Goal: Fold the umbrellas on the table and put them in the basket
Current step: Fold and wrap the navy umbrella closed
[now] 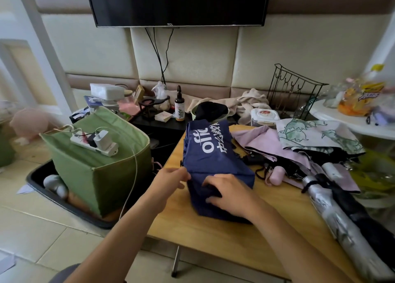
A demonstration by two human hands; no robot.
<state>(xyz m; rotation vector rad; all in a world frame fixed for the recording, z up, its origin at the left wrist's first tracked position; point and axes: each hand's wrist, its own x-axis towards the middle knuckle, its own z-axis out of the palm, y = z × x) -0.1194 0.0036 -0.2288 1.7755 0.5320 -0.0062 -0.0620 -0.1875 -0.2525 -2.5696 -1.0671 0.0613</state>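
Observation:
A navy blue umbrella with white lettering lies collapsed on the wooden table. My left hand pinches its cloth at the left edge near the bottom. My right hand lies on the lower end with fingers curled over the cloth. A pink umbrella with a pink handle, a floral one and a silver and black one lie to the right on the table. The green fabric basket stands on the floor at the left, beside the table.
A white power strip with a charger rests on the basket's top, its cable hanging down. The basket sits in a black tray. Bottles, boxes, towels and a black wire rack crowd the back. A TV hangs on the wall.

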